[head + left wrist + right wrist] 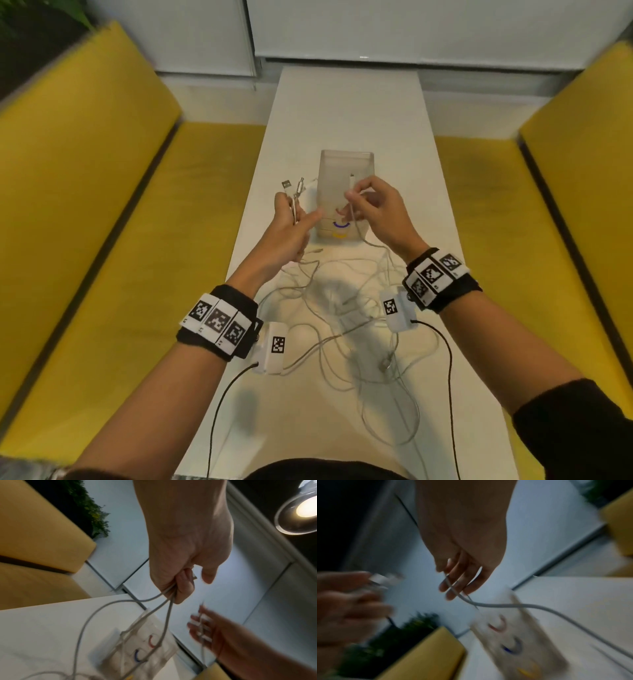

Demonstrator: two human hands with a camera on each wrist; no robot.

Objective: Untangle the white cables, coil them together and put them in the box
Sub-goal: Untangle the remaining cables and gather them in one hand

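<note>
Both hands are raised over the white table (346, 102), just in front of a translucent box (346, 162) marked with red, blue and yellow arcs. My left hand (297, 214) grips several white cable ends, and their plugs (293, 185) stick up above the fist. In the left wrist view the left hand (184, 588) holds the strands (167, 601) as they hang down. My right hand (356, 196) pinches one cable end (351, 178) between thumb and fingers; its cable (513, 605) trails off to the table. The rest of the white cables (342, 315) lie tangled on the table under my wrists.
Yellow benches (102, 222) (555, 212) run along both sides of the narrow table. Thin black wires (219, 404) hang from the wrist cameras toward my body. The blurred right wrist view shows the box (513, 635) close below the hand.
</note>
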